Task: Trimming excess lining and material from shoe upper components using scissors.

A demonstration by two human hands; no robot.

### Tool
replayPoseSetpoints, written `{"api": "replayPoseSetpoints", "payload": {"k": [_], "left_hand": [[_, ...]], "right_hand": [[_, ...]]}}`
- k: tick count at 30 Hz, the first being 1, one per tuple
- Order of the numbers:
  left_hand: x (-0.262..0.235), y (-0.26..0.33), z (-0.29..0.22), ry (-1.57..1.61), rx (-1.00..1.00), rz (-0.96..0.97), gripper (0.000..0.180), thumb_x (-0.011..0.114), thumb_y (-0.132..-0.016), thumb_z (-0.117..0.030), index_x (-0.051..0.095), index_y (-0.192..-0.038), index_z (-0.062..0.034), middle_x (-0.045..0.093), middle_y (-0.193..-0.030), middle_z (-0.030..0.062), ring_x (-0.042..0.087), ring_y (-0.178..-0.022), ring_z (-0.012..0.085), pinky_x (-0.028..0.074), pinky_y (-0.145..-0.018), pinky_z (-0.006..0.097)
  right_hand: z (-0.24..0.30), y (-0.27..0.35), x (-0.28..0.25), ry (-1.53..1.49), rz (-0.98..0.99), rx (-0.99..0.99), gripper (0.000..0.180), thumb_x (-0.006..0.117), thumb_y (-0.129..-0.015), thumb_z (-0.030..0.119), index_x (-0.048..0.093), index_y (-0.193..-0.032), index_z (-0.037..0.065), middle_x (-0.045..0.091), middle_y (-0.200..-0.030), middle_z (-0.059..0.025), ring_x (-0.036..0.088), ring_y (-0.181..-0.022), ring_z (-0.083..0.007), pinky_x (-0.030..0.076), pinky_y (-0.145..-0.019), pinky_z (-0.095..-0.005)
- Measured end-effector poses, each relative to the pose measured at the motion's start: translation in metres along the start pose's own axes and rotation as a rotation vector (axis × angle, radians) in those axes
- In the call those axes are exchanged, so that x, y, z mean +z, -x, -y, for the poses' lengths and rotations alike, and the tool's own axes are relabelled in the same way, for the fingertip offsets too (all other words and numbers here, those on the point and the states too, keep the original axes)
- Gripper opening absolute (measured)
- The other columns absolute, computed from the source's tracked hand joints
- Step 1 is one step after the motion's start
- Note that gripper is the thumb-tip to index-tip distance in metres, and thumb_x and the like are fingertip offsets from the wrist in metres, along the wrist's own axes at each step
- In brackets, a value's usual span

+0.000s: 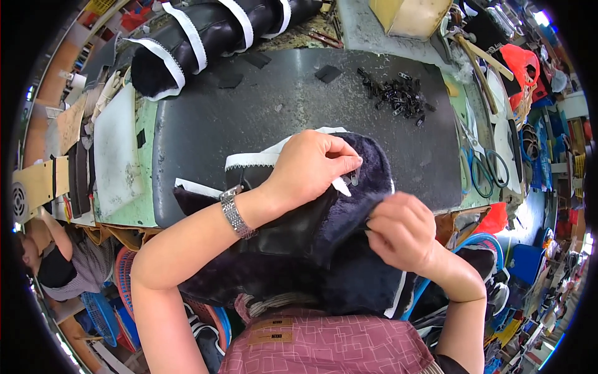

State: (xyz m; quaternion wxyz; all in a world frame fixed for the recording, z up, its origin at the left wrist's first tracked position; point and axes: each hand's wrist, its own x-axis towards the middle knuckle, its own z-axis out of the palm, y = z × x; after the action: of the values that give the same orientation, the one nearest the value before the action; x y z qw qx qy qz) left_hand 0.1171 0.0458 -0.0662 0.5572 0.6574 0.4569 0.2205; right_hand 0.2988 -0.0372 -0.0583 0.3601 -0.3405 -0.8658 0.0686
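A black leather piece (283,234) with dark plush lining (372,156) lies across the near table edge and my lap. White zipper tape (252,159) runs along its edge. Over it, the thumb and fingers of my left hand (308,167) are pinched together at a small dark zipper slider (354,179). A white tape end (341,186) pokes out below these fingers. My right hand (403,229), slightly blurred, is closed on the edge of the plush-lined piece, to the right of and nearer than my left hand.
A heap of black zipper sliders (402,96) lies at the table's far right. Scissors (478,146) rest on the right side. Stacked black pieces with white tape (215,37) stand at the far left. Baskets (124,274) flank my lap; another person (71,262) sits at left.
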Motion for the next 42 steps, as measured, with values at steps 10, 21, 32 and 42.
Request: {"api": "replayPoseSetpoints", "payload": {"k": [10, 21, 32, 42], "left_hand": [[-0.043, 0.054, -0.034, -0.096, 0.024, -0.096, 0.011, 0.063, -0.081, -0.008, 0.067, -0.085, 0.0015, 0.065, -0.079, 0.0049, 0.058, -0.073, 0.0079, 0.045, -0.066, 0.02], [-0.048, 0.043, -0.024, 0.619, -0.209, 0.113, 0.017, 0.06, -0.085, -0.014, 0.065, -0.092, 0.0012, 0.064, -0.084, 0.0037, 0.058, -0.076, 0.0075, 0.046, -0.071, 0.021], [-0.046, 0.043, -0.024, 0.464, -0.262, 0.134, 0.017, 0.063, -0.084, -0.016, 0.065, -0.085, 0.0005, 0.063, -0.078, 0.0017, 0.054, -0.07, 0.0049, 0.043, -0.064, 0.019], [-0.05, 0.042, -0.026, 0.452, -0.3, 0.24, 0.014, 0.065, -0.082, -0.014, 0.064, -0.084, -0.0009, 0.062, -0.078, 0.0001, 0.053, -0.07, 0.0037, 0.042, -0.065, 0.018]], "right_hand": [[-0.017, -0.033, 0.015, -1.13, -0.041, 0.672, 0.038, 0.055, -0.081, -0.007, 0.036, -0.113, 0.002, 0.058, -0.079, -0.0057, 0.055, -0.076, -0.0104, 0.044, -0.073, -0.0238], [-0.013, -0.069, -0.002, -0.992, 0.504, 0.632, 0.069, 0.054, -0.078, -0.003, 0.016, -0.134, 0.006, 0.047, -0.059, -0.0041, 0.048, -0.057, -0.0114, 0.039, -0.057, -0.0264], [-0.015, -0.066, 0.003, -0.988, 0.505, 0.597, 0.071, 0.054, -0.077, -0.001, 0.014, -0.136, 0.007, 0.05, -0.06, -0.0074, 0.049, -0.056, -0.0152, 0.04, -0.058, -0.029], [0.003, -0.062, 0.002, -0.757, 0.322, 0.61, 0.067, 0.057, -0.074, -0.001, 0.023, -0.132, 0.005, 0.053, -0.06, -0.0091, 0.056, -0.057, -0.0251, 0.045, -0.054, -0.0338]]}}
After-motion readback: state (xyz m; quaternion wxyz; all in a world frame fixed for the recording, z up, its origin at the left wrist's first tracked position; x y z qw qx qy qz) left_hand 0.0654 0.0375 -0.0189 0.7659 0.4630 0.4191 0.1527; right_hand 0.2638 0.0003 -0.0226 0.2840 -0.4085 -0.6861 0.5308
